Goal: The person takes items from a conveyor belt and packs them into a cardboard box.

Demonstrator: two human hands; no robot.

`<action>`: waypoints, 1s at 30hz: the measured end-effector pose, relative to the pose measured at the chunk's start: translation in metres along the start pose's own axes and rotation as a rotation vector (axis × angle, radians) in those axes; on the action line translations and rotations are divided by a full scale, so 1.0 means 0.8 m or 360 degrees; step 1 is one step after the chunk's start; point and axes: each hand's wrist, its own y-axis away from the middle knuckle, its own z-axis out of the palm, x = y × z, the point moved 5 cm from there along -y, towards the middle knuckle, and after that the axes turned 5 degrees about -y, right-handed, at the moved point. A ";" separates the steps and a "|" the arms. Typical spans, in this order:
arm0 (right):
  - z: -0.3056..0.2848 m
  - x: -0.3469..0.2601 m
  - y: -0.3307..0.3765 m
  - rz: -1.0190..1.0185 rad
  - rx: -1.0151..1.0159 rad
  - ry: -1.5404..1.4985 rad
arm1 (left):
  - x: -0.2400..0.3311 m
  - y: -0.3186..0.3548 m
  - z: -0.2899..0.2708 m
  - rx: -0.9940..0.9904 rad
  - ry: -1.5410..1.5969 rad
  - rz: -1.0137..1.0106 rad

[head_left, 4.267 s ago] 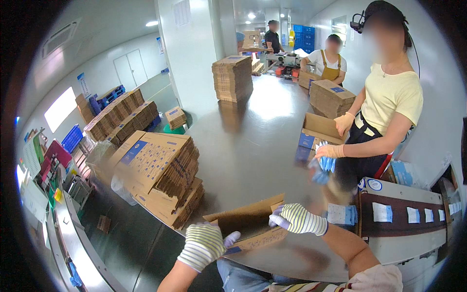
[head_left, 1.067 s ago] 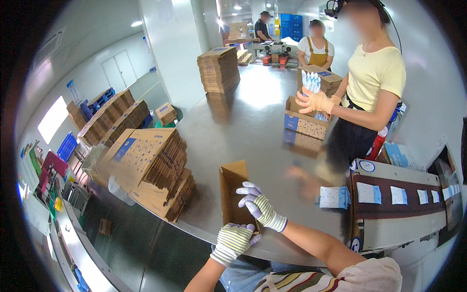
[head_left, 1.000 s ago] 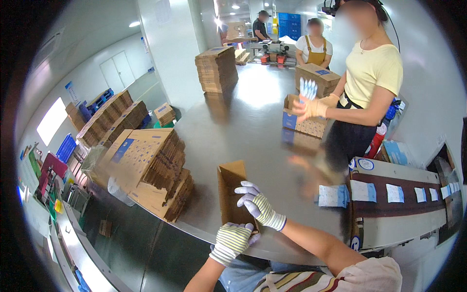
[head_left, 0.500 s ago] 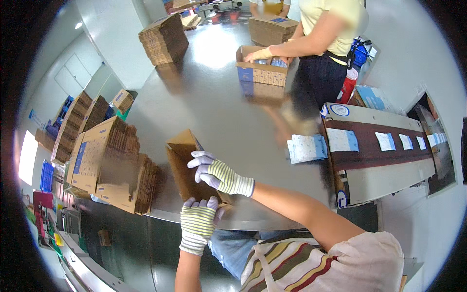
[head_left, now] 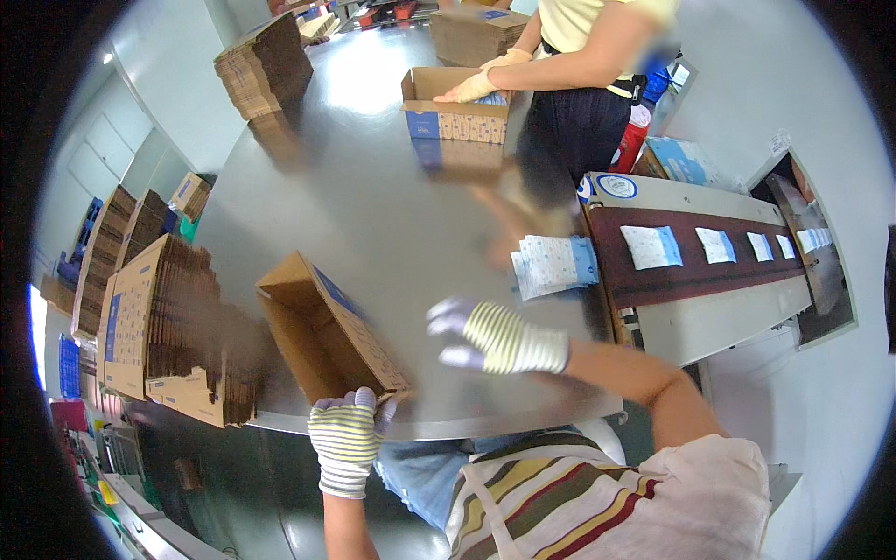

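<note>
An upright cardboard box (head_left: 322, 345), open at the top with bare brown inner walls, stands at the near left of the metal table. My left hand (head_left: 347, 434), in a striped glove with pale purple fingertips, grips the near end wall of that box. To the right of the box, my right hand (head_left: 504, 338) hovers over the tabletop in a matching glove, fingers apart and holding nothing. Beyond it, a small stack of white and blue packets (head_left: 557, 266) lies at the end of the conveyor.
Flattened cartons (head_left: 173, 327) are stacked left of my box, with another carton stack (head_left: 264, 67) farther back. The conveyor (head_left: 695, 257) carries spaced packets from the right. Across the metal table (head_left: 327, 201), a co-worker's gloved hands (head_left: 481, 82) reach into a second box (head_left: 457, 121).
My right hand has left the box and moved right over the table. My left hand keeps its hold on the box's near end. More packets lie at the conveyor's end.
</note>
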 end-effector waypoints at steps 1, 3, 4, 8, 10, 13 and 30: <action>-0.028 0.016 0.003 0.0041 -0.0013 0.0074 | -0.002 0.002 -0.001 -0.0008 0.0004 -0.0024; -0.084 0.081 0.011 0.0383 -0.0230 0.0316 | -0.006 0.013 -0.004 -0.0023 -0.0006 -0.0078; -0.123 0.131 0.030 0.0848 -0.0208 0.0037 | -0.004 0.007 0.000 -0.0009 0.0020 -0.0053; -0.230 0.188 0.051 0.0974 -0.0669 0.0599 | -0.004 0.000 0.002 -0.0003 0.0068 -0.0036; -0.235 0.203 0.050 0.1040 -0.1028 0.0533 | -0.002 -0.002 0.000 -0.0039 0.0064 -0.0048; -0.195 0.239 0.068 0.1216 -0.1552 0.0604 | -0.003 -0.003 0.002 -0.0052 0.0058 -0.0059; 0.033 0.021 0.073 0.0428 -0.0790 0.1112 | -0.006 0.003 0.003 -0.0008 0.0066 -0.0121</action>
